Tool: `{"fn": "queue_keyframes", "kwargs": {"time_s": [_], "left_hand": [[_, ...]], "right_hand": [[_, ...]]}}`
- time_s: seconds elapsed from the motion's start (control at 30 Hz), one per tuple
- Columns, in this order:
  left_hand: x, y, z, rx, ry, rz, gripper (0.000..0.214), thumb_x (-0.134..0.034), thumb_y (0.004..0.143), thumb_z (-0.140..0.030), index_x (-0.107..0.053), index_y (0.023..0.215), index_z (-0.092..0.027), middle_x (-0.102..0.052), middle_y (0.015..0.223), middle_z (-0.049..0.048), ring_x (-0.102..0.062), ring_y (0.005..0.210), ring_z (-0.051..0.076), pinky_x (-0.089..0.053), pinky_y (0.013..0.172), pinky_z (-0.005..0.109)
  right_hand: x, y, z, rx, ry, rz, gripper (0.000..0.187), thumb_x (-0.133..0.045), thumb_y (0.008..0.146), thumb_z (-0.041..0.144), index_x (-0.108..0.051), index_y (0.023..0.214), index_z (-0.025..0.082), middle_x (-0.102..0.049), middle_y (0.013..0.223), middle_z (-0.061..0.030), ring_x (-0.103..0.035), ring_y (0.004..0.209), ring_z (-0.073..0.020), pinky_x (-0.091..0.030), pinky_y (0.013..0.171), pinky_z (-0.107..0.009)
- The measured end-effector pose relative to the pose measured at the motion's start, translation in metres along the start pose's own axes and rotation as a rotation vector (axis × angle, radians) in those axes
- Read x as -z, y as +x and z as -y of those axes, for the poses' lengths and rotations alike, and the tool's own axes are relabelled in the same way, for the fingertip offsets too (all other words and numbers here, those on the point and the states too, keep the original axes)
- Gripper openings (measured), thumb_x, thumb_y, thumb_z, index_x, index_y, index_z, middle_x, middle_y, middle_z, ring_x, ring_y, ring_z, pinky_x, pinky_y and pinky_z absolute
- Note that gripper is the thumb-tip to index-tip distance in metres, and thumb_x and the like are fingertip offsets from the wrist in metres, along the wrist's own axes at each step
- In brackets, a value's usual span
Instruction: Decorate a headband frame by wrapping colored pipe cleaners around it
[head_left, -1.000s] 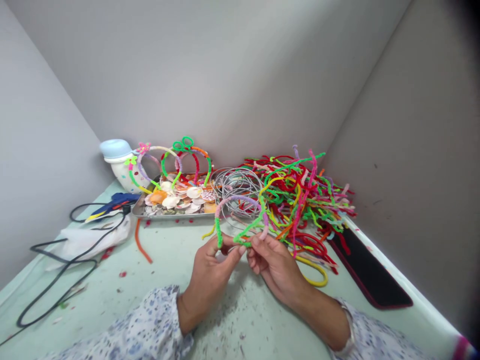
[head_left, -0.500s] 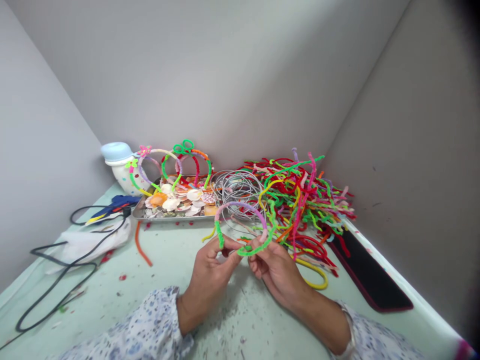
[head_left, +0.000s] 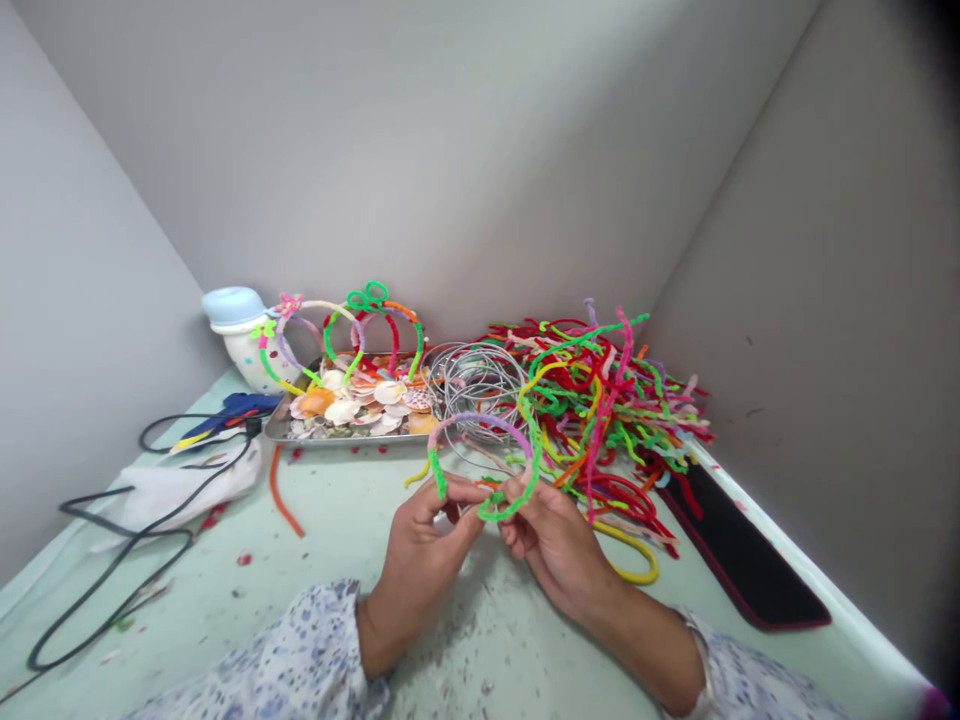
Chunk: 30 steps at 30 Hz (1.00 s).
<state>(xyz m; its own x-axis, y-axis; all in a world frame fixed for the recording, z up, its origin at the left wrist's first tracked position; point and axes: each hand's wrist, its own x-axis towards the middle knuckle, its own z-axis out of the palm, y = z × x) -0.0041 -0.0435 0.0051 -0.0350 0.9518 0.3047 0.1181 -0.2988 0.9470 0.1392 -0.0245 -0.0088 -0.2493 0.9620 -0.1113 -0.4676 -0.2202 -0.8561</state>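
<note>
Both of my hands are closed around a fuzzy headband [head_left: 484, 420], a standing arch in pink, purple and green. A bright green pipe cleaner [head_left: 517, 507] loops across its right end, its free length curving upward beside the arch. My left hand [head_left: 424, 565] pinches the pipe cleaner between thumb and forefinger, close to the band's green left end. With bent fingers, my right hand [head_left: 562, 555] grips the right end of the headband, where the pipe cleaner crosses. The exact contact between fingertips is partly hidden by the green loop.
Behind my hands are a metal tray [head_left: 360, 440] of seashells, finished headbands [head_left: 322, 305] and a wire coil [head_left: 480, 385]. A heap of pipe cleaners [head_left: 600, 400] lies right, beside a black mat [head_left: 750, 560]. At left are a white jar [head_left: 251, 350], blue-handled pliers [head_left: 236, 405] and a black cable [head_left: 135, 535].
The green pipe cleaner's free length has curved inward, closer to the headband's right side, and its lower loop is rounder. Both hands stay in nearly the same place.
</note>
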Motion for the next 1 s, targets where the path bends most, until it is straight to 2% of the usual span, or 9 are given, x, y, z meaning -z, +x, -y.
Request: {"fn": "queue_keyframes", "kwargs": {"time_s": [0.33, 0.63, 0.73, 0.83, 0.93, 1.0], "left_hand": [[0.0013, 0.0013, 0.0006, -0.094, -0.023, 0.046, 0.007, -0.064, 0.079, -0.013, -0.069, 0.080, -0.018, -0.067, 0.078, 0.0009, -0.060, 0.076, 0.013, -0.045, 0.074, 0.024], [0.0023, -0.0001, -0.0006, -0.149, 0.052, 0.065, 0.009, -0.061, 0.081, -0.011, -0.067, 0.080, -0.018, -0.065, 0.080, 0.0014, -0.060, 0.079, 0.014, -0.045, 0.075, 0.024], [0.0023, 0.0000, -0.0012, -0.108, 0.061, 0.067, 0.008, -0.061, 0.082, -0.014, -0.067, 0.082, -0.018, -0.066, 0.081, 0.0022, -0.060, 0.080, 0.015, -0.045, 0.076, 0.025], [0.0029, -0.0003, -0.0001, -0.010, 0.040, 0.110, 0.013, -0.059, 0.083, -0.018, -0.067, 0.094, -0.018, -0.068, 0.091, 0.0047, -0.061, 0.085, 0.017, -0.046, 0.079, 0.028], [0.0040, -0.0011, 0.0022, 0.085, -0.057, 0.144, 0.021, -0.053, 0.088, -0.021, -0.064, 0.105, -0.019, -0.067, 0.103, 0.0059, -0.060, 0.094, 0.019, -0.045, 0.084, 0.029], [0.0046, -0.0017, 0.0036, 0.133, -0.127, 0.154, 0.021, -0.048, 0.090, -0.024, -0.064, 0.104, -0.019, -0.067, 0.099, 0.0051, -0.060, 0.092, 0.018, -0.044, 0.083, 0.028]], "right_hand": [[-0.0009, 0.0000, -0.0001, 0.003, -0.068, 0.006, 0.038, -0.066, 0.078, 0.050, -0.055, 0.062, 0.017, -0.050, 0.051, 0.0038, -0.040, 0.043, -0.0066, -0.031, 0.040, -0.018], [-0.0007, -0.0019, 0.0001, -0.019, -0.033, -0.006, 0.035, -0.067, 0.078, 0.047, -0.054, 0.064, 0.017, -0.051, 0.056, 0.0037, -0.042, 0.047, -0.0078, -0.032, 0.043, -0.020], [0.0012, -0.0014, -0.0005, 0.017, -0.037, -0.002, 0.032, -0.067, 0.079, 0.044, -0.056, 0.067, 0.017, -0.053, 0.058, 0.0031, -0.045, 0.050, -0.0080, -0.035, 0.047, -0.020], [0.0030, 0.0004, -0.0003, 0.052, -0.055, -0.031, 0.028, -0.069, 0.078, 0.042, -0.059, 0.073, 0.017, -0.055, 0.061, 0.0025, -0.048, 0.053, -0.0090, -0.037, 0.050, -0.021], [0.0038, 0.0024, 0.0006, 0.073, -0.094, -0.071, 0.029, -0.071, 0.076, 0.043, -0.061, 0.074, 0.016, -0.056, 0.061, 0.0018, -0.050, 0.054, -0.0098, -0.038, 0.052, -0.022], [0.0041, 0.0033, 0.0007, 0.083, -0.110, -0.075, 0.030, -0.070, 0.076, 0.045, -0.060, 0.073, 0.016, -0.056, 0.062, 0.0016, -0.050, 0.054, -0.0101, -0.039, 0.052, -0.023]]}}
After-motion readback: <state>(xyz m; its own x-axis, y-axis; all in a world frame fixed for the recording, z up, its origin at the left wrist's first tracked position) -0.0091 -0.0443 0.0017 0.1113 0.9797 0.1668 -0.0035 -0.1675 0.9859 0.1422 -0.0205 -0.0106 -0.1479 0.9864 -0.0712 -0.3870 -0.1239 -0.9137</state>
